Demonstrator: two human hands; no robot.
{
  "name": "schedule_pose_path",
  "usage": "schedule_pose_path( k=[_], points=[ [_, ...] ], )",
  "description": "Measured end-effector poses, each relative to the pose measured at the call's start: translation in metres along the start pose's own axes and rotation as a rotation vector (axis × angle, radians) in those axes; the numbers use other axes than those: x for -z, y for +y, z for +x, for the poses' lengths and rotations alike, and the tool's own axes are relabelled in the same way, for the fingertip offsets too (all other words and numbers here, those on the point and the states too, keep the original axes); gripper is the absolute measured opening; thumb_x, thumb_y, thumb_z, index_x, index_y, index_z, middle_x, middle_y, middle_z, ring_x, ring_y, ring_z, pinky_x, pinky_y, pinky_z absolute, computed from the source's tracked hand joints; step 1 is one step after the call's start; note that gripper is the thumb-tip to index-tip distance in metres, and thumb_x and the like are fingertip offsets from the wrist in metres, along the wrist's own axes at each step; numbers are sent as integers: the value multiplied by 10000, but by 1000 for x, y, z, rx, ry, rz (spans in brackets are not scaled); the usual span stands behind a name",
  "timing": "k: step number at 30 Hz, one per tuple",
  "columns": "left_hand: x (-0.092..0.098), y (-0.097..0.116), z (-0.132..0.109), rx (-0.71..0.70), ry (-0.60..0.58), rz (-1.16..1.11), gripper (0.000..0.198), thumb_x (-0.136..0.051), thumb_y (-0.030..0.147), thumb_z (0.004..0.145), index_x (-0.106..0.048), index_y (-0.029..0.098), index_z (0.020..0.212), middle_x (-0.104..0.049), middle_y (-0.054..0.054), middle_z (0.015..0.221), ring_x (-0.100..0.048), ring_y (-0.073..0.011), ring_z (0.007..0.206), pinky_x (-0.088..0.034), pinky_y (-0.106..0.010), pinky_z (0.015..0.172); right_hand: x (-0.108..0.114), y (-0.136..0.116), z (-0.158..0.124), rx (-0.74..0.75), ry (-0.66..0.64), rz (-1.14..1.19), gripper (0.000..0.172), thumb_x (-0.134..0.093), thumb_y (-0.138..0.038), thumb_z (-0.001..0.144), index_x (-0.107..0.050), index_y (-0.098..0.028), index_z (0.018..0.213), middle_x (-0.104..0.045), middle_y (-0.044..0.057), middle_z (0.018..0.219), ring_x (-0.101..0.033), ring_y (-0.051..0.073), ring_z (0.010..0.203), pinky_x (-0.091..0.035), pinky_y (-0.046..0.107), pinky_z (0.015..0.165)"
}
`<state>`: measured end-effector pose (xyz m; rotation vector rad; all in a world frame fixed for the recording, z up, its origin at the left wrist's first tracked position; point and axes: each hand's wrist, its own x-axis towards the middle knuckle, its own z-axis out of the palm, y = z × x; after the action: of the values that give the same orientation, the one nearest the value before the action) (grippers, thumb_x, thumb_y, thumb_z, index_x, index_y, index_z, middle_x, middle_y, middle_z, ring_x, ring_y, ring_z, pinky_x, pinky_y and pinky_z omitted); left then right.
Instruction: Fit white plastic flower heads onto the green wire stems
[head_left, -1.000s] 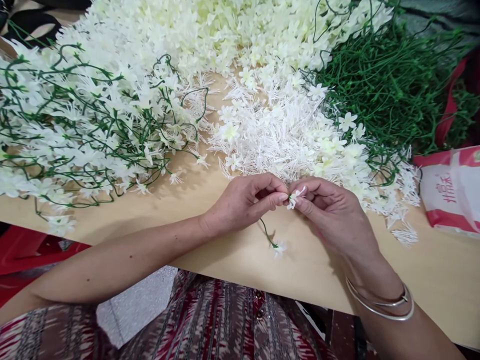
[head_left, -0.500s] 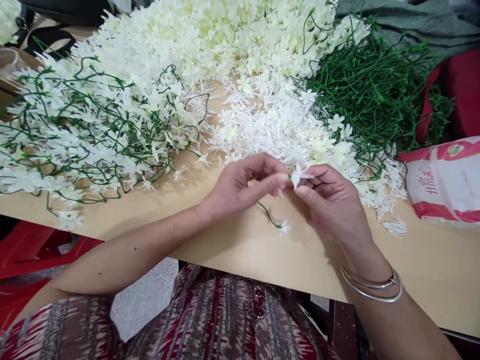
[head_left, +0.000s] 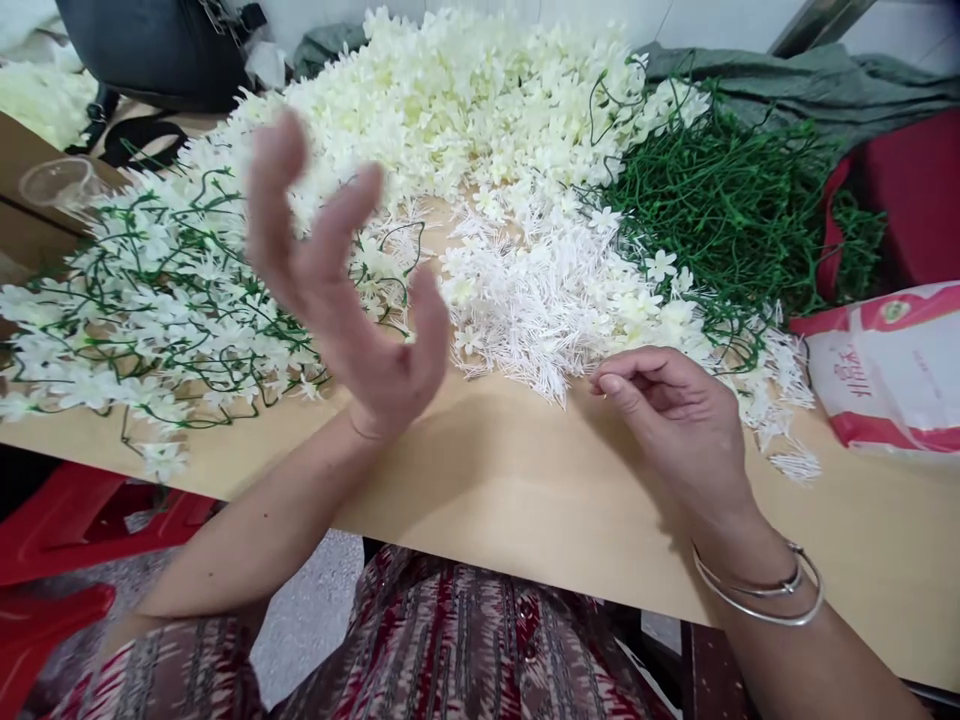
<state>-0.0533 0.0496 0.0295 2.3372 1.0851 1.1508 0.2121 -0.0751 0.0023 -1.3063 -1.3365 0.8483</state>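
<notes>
My left hand point(head_left: 352, 290) is raised above the table at left of centre, blurred, fingers spread and nothing visible in them. Beneath and left of it lies a pile of white flowers on green stems point(head_left: 172, 320). My right hand point(head_left: 667, 415) hovers near the table with thumb and forefinger pinched together; what they hold, if anything, is too small to name. Just beyond it are thin white sprigs point(head_left: 540, 310) in a heap. Loose pale flower heads point(head_left: 465, 90) form a large mound at the back, and bare green stems point(head_left: 727, 200) are bunched at the right.
On the wooden table point(head_left: 525, 500), a white and red packet point(head_left: 892, 370) lies at the right, with a dark red item point(head_left: 915, 190) behind it. A black bag point(head_left: 150, 50) and a clear cup point(head_left: 60, 185) are at the back left. Red stools point(head_left: 90, 520) stand below.
My left hand has moved up and left, and its fingers have opened. The flower between my hands and the stemmed flower hanging below them no longer show. My right hand remains pinched.
</notes>
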Motion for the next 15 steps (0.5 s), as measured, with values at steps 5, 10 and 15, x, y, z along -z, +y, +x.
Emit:
schedule_pose_path(
  k=[5, 10, 15],
  points=[
    [-46, 38, -29, -243, 162, 133, 228, -570, 166, 1048, -666, 232, 1243, -763, -63, 1246, -700, -204, 1157, -488, -422, 1086, -5, 4, -1, 267, -26, -273, 108, -701, -176, 974, -733, -279, 967, -772, 12, 924, -731, 209, 865, -594, 386, 795],
    [-66, 35, -43, -199, -48, 285, 194, -626, 238, 1059, -698, 201, 1235, -741, -95, 1289, -667, -233, 1168, -435, -397, 1001, -8, 7, 2, 412, -15, -383, 138, -679, -129, 976, -701, -265, 986, -775, 4, 917, -740, 183, 848, -606, 350, 781],
    [-64, 31, -40, -171, -17, 247, 112, -637, 235, 1056, -747, 234, 1035, -751, -60, 1195, -657, -217, 1085, -435, -406, 982, -7, 6, 1, 433, -5, -410, 136, -685, -123, 970, -690, -259, 977, -772, -7, 900, -733, 173, 835, -591, 340, 776]
  ],
)
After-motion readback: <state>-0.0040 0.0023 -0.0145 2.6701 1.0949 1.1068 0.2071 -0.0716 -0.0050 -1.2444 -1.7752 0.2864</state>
